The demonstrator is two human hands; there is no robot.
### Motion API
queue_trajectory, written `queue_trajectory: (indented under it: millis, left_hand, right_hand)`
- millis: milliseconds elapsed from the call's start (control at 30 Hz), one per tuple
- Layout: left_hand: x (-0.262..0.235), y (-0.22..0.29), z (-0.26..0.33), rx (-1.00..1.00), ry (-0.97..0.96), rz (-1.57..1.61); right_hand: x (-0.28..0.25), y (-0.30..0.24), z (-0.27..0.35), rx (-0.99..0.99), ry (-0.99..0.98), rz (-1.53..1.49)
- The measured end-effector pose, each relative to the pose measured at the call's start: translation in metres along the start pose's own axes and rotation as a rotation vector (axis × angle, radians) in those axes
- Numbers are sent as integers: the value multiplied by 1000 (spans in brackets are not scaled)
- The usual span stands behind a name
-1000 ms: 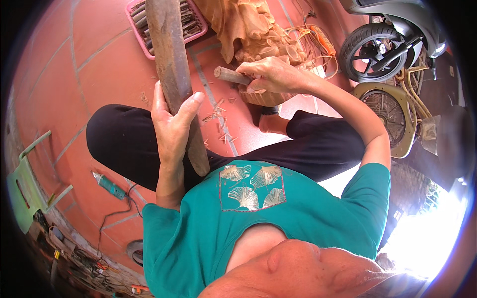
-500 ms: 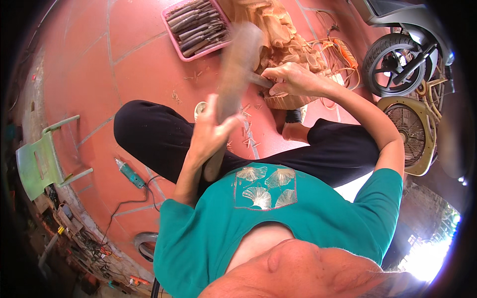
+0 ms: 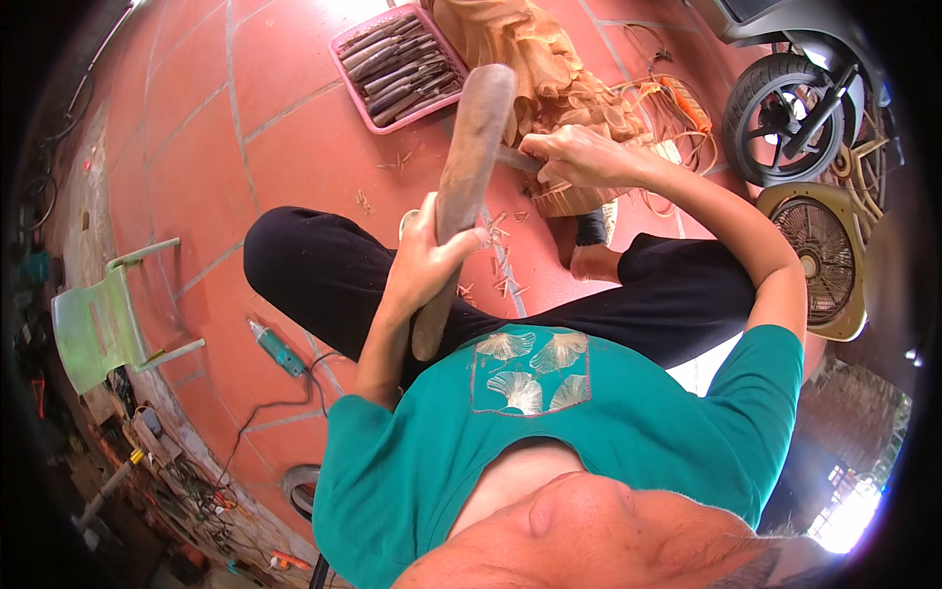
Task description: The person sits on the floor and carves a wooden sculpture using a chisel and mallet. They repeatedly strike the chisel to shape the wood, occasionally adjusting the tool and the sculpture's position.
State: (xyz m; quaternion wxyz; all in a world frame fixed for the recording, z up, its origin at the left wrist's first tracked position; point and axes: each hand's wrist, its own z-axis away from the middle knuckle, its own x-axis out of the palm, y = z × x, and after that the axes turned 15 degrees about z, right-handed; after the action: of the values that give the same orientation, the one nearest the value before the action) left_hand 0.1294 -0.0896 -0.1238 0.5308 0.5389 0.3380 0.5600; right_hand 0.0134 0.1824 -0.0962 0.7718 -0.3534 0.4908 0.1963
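Note:
My left hand (image 3: 424, 260) is wrapped round a long wooden mallet (image 3: 471, 147), a worn brown club. Its thick end points away from me, and its narrow end reaches down near my lap. To the right, my right hand (image 3: 587, 157) is closed round a grey chisel (image 3: 516, 159), which sticks out toward the mallet. Most of the chisel is hidden by the fingers, its cutting edge included. Close to that hand lies a carved wooden piece (image 3: 525, 49) with wavy, folded relief, light brown. Whether the mallet touches the chisel I cannot tell; a gap seems to show.
A pink basket (image 3: 381, 128) full of chisels stands beyond the mallet. Wood chips (image 3: 500, 231) lie on the red tiles between my legs. An orange power strip (image 3: 687, 103) with cords, a motorbike wheel (image 3: 782, 118) and a fan (image 3: 810, 257) are at right; a green rotary tool (image 3: 279, 351) and chair (image 3: 98, 329) at left.
The mallet was smeared by motion and is now sharp, its far end slightly lower in view. My right hand keeps its hold on the chisel. The whole view has shifted a little.

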Motion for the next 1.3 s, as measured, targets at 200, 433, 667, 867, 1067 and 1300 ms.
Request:
queue_trajectory:
  millis: [200, 433, 667, 867, 1067, 1300]
  left_hand:
    - [3, -1, -3, -122, 24, 172]
    - [3, -3, -8, -72, 27, 155]
    - [7, -6, -11, -71, 19, 94]
    - [11, -3, -14, -109, 40, 131]
    - [10, -4, -17, -122, 26, 97]
    - [14, -1, -15, -88, 43, 273]
  right_hand:
    - [1, 4, 0, 43, -52, 47]
    - [3, 29, 12, 25, 90, -250]
    - [5, 30, 19, 58, 93, -136]
    - [-16, 17, 16, 41, 210, -313]
    - [-10, 24, 15, 50, 62, -203]
    - [-6, 23, 10, 69, -4, -161]
